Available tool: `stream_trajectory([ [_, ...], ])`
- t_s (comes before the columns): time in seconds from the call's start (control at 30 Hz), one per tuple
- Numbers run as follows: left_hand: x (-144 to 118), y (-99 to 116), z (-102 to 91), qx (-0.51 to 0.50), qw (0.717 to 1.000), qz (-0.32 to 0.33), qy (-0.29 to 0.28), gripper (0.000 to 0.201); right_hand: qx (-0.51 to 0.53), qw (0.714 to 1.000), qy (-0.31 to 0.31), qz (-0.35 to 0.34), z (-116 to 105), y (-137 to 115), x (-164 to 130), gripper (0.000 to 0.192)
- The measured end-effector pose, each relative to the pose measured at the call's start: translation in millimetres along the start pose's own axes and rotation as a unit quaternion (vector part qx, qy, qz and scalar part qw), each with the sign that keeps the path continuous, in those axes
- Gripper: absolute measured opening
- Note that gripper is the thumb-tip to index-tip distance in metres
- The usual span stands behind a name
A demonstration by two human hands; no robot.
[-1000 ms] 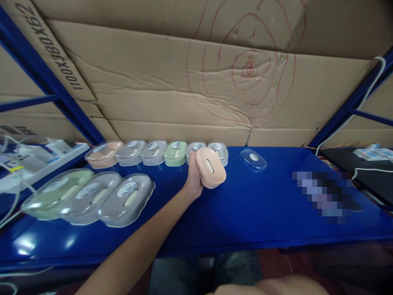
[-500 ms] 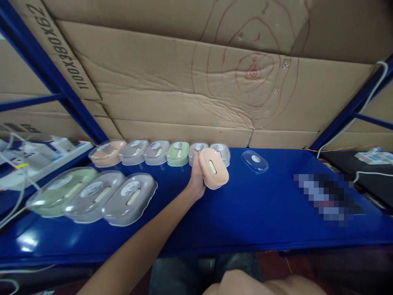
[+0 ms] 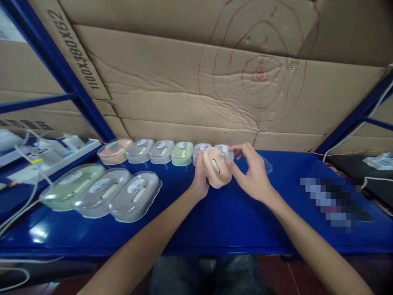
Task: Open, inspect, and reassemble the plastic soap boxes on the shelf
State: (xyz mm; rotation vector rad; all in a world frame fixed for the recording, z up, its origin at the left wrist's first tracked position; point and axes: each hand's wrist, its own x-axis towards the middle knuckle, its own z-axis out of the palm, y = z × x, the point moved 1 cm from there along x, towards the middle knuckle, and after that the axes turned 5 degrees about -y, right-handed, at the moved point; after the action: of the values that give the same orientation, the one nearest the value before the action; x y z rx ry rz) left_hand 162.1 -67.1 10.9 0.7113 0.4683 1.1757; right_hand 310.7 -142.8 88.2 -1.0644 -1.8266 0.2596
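My left hand (image 3: 200, 180) grips a peach plastic soap-box base (image 3: 216, 167) and holds it tilted above the blue shelf (image 3: 233, 217). My right hand (image 3: 250, 174) is beside it with fingers apart, its thumb and fingertips touching the base's right edge. A clear lid (image 3: 267, 164) lies on the shelf behind my right hand, mostly hidden by it. A far row of lidded boxes, peach (image 3: 114, 150), grey and green (image 3: 182, 153), runs along the cardboard wall.
Three larger-looking lidded boxes, one green (image 3: 70, 186) and two grey (image 3: 135, 196), sit at the near left. Power strips and white cables (image 3: 46, 157) lie on the left shelf. A blurred patch (image 3: 333, 200) covers something at the right. Cardboard (image 3: 196, 82) backs the shelf.
My right hand has come up from below the frame and reached the peach base. The left hand keeps holding the base in roughly the same spot.
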Motion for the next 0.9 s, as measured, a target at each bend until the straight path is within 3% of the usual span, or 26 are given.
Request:
stream_trajectory([
  [0.1, -4, 2, 5.1, 0.028, 1.000, -0.005, 0.003, 0.066, -0.039, 0.996, -0.079, 0.013, 16, 42, -4, 0.052],
  [0.17, -6, 2, 7.6, 0.044, 0.999, -0.015, -0.024, 0.069, -0.031, 0.989, -0.139, 0.033, 28, 58, -14, 0.065],
  [0.23, -8, 1, 8.0, 0.061, 0.997, -0.018, -0.050, 0.070, -0.022, 0.988, -0.151, 0.039, 36, 64, -23, 0.067],
  [0.4, -8, -4, 3.9, 0.087, 0.993, -0.034, -0.077, 0.081, 0.020, 0.992, -0.114, 0.038, 38, 68, -27, 0.059],
  [0.53, -6, -8, 3.4, 0.089, 0.994, -0.042, -0.053, 0.084, 0.083, 0.987, -0.101, 0.094, 37, 71, -25, 0.057],
  [0.73, -4, -2, 9.8, 0.034, 0.999, -0.026, -0.012, 0.077, 0.263, 0.946, -0.028, 0.189, 34, 75, -16, 0.062],
  [0.9, -4, 10, 9.1, 0.009, 0.999, -0.032, 0.019, 0.074, 0.289, 0.917, 0.045, 0.270, 6, 84, -2, 0.071],
])
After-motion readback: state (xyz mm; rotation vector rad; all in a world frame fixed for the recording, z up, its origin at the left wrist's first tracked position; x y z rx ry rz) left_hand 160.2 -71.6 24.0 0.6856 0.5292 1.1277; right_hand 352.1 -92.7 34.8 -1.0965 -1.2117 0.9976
